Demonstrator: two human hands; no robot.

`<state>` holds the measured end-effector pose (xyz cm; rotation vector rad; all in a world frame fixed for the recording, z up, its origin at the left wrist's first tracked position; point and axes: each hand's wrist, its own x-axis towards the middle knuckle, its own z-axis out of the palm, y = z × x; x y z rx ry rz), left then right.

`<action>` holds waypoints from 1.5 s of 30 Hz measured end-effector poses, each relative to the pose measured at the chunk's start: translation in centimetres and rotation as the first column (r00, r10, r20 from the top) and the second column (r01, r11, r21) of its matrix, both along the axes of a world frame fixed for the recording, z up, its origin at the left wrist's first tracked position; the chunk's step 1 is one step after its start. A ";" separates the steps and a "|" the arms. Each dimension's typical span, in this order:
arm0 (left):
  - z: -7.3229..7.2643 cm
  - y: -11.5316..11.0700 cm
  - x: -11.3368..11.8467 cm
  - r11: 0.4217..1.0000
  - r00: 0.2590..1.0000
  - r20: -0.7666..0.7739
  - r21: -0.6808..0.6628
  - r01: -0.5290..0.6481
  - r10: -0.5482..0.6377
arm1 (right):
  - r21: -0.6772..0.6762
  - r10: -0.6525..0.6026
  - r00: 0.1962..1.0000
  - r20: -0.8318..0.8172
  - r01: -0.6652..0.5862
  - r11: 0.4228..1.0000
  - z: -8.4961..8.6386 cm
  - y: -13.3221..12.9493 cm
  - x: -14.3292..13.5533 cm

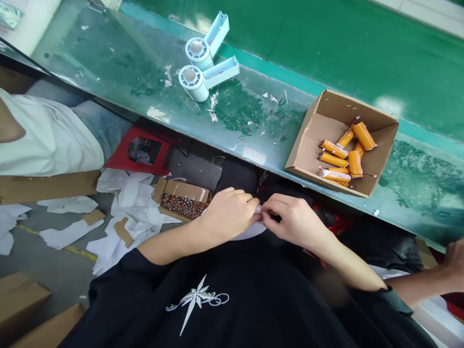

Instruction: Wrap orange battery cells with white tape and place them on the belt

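Observation:
My left hand [232, 212] is closed just below the bench edge, over my lap, its fingers curled round something mostly hidden. A small whitish bit [258, 209] shows between my two hands, too little of it to name. Against it, my right hand [293, 217] is closed in a pinch, thumb and forefinger together. Under the hands lies a white sheet-like piece [250, 232] with a curved edge. On the bench to the right, an open cardboard box [308, 145] holds several orange-wrapped battery packs [355, 164] with thin wires.
Two light-blue plastic housings [194, 82] with handles stand on the green bench [145, 72]. Below left, a carton of small dotted parts [184, 205], a red stool [137, 150] and white paper scraps [123, 198] lie about. People sit on both sides; one hand [455, 263] shows at right.

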<state>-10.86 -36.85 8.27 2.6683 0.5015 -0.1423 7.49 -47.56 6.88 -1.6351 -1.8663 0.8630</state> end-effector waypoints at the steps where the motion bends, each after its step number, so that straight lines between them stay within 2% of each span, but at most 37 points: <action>1: -0.1 0.0 0.0 1.000 1.000 -0.015 -0.025 0.006 -0.007 | -0.008 -0.011 1.000 0.009 0.011 1.000 -0.2 -0.2 -0.1; 8: -0.1 0.3 0.3 0.991 0.996 -0.092 -0.133 -0.016 0.003 | -0.110 -0.073 0.986 -0.152 0.056 0.992 -1.1 -0.5 -0.2; 15: -0.3 0.5 0.4 0.965 0.982 -0.155 -0.223 -0.138 0.105 | -0.177 -0.125 0.951 -0.281 0.077 0.981 -1.6 0.0 -0.3; 18: -0.3 0.6 0.2 0.959 0.974 -0.194 -0.229 -0.165 0.121 | -0.207 -0.106 0.945 -0.310 0.041 0.977 -1.2 0.0 0.1; 23: -0.1 0.8 0.2 0.968 0.983 -0.172 -0.227 -0.103 0.064 | -0.186 -0.017 0.974 -0.227 -0.026 0.982 -0.5 0.2 0.6; 27: 0.0 0.9 0.4 0.974 0.982 -0.187 -0.217 -0.059 0.018 | -0.192 -0.029 0.982 -0.189 -0.008 0.981 -0.8 0.5 0.3; 32: 0.0 0.9 0.4 0.974 0.972 -0.227 -0.202 -0.107 0.060 | -0.219 -0.057 0.972 -0.227 0.006 0.976 -0.9 0.5 0.1; 38: 0.2 0.9 0.7 0.982 0.976 -0.216 -0.189 -0.015 -0.026 | -0.200 -0.026 0.978 -0.209 -0.017 0.980 -0.6 0.4 0.3; 41: 0.2 0.9 0.7 0.981 0.975 -0.220 -0.194 -0.009 -0.035 | -0.212 -0.046 0.974 -0.220 -0.002 0.977 -0.9 0.4 0.3; 45: 0.3 1.1 0.6 0.975 0.973 -0.230 -0.222 -0.033 -0.019 | -0.266 -0.057 0.948 -0.312 -0.030 0.964 -1.0 0.1 0.6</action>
